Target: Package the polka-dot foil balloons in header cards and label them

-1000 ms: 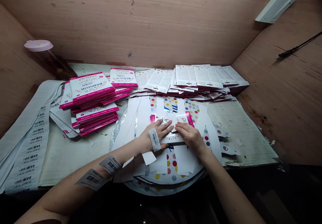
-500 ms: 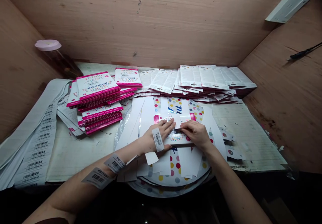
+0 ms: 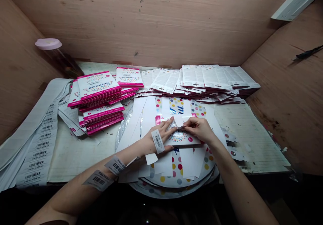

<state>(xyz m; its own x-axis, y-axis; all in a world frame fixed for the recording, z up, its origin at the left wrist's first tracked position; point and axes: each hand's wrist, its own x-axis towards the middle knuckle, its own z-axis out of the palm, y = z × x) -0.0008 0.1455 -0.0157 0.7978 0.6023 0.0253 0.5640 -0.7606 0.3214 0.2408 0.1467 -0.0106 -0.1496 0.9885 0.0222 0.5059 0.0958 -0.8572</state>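
My left hand (image 3: 161, 134) lies on a white and pink balloon packaging card (image 3: 179, 120), its fingers on top and its thumb near the lower edge. My right hand (image 3: 199, 129) pinches the card's white flap between its fingertips, close to my left fingertips. Beneath both hands is a round foil balloon (image 3: 179, 174) printed with coloured polka dots, partly covered by long white paper strips (image 3: 148, 117). Barcode labels (image 3: 98, 180) are stuck around my left forearm, and another label (image 3: 157, 140) circles my left wrist.
Stacks of pink-edged balloon packets (image 3: 98, 87) stand to the left, and piles of printed white cards (image 3: 207, 78) lie along the back. A long barcode label strip (image 3: 37, 144) hangs at the left front. Wooden walls (image 3: 156, 19) enclose the table, with a pink-lidded jar (image 3: 48, 43) at back left.
My right hand has moved up the card, and its fingertips now pinch the white flap. My left hand has shifted slightly. The view has drifted a little to the right.
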